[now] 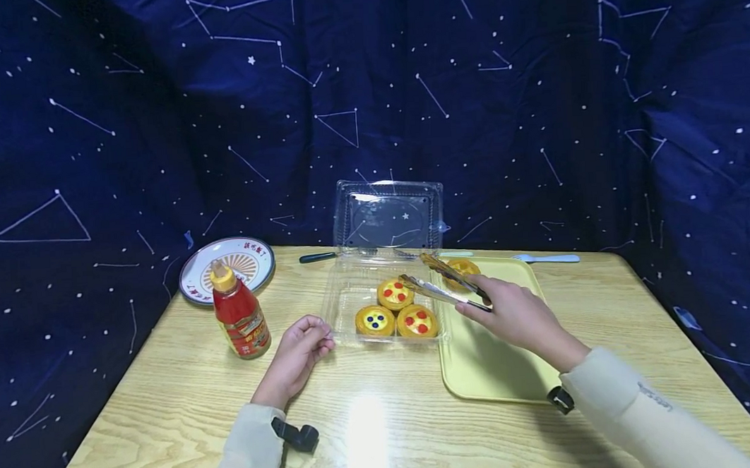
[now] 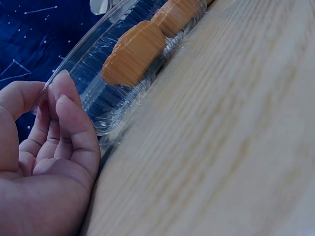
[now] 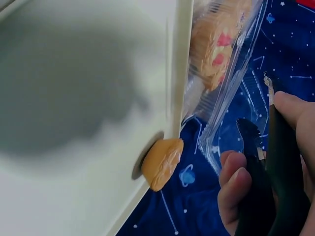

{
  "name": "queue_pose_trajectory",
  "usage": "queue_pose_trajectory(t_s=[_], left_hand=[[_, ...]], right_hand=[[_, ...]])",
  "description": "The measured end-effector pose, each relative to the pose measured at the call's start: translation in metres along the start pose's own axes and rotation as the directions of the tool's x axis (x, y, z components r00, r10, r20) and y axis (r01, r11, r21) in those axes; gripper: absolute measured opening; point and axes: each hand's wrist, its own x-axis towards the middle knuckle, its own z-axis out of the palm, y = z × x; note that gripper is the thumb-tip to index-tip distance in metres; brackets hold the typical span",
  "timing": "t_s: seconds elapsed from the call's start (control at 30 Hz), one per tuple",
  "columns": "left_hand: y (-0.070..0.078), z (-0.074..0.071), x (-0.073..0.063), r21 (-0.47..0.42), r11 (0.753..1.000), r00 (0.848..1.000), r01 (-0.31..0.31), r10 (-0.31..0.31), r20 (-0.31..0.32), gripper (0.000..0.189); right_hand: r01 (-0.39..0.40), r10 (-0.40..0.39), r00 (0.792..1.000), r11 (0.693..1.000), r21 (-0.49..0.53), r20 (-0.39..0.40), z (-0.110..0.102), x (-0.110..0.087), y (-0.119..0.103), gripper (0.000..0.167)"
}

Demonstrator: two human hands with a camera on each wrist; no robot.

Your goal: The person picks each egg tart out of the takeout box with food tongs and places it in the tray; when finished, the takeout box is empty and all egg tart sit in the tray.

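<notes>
In the head view my left hand (image 1: 300, 351) pinches the near-left rim of a clear plastic box (image 1: 343, 299), whose lid (image 1: 387, 216) stands raised at the back. Three egg tarts sit in the box: two with red spots (image 1: 395, 294) and one with dark blue spots (image 1: 375, 321). My right hand (image 1: 519, 315) grips metal tongs (image 1: 442, 293) with black handles. The tong arms are spread, with nothing seen between the tips, over the box's right side. Another tart (image 3: 160, 164) lies at the tray's far-left corner, partly behind the tongs in the head view.
A yellow tray (image 1: 484, 373) adjoins the box on the right. On the left stands a red sauce bottle (image 1: 241, 319) in front of a patterned plate (image 1: 192, 275). A blue fork (image 1: 548, 258) and a dark-handled utensil (image 1: 317, 257) lie along the back edge, before a starry curtain (image 1: 367, 86).
</notes>
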Motion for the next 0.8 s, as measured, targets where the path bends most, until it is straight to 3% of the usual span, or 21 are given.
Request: queue_pose_trajectory(t_s=[0.5,0.8], left_hand=[[0.000,0.001,0.001,0.000,1.000,1.000,-0.003,0.003,-0.011,0.007],[0.000,0.000,0.001,-0.002,1.000,1.000,-0.004,0.004,-0.009,0.006]], right_hand=[[0.080,-0.074,0.994,0.994,-0.075,0.084,0.014,0.016,-0.019,0.080],[0.065,-0.052,0.990,0.993,-0.096,0.132,0.018,0.021,-0.026,0.066]])
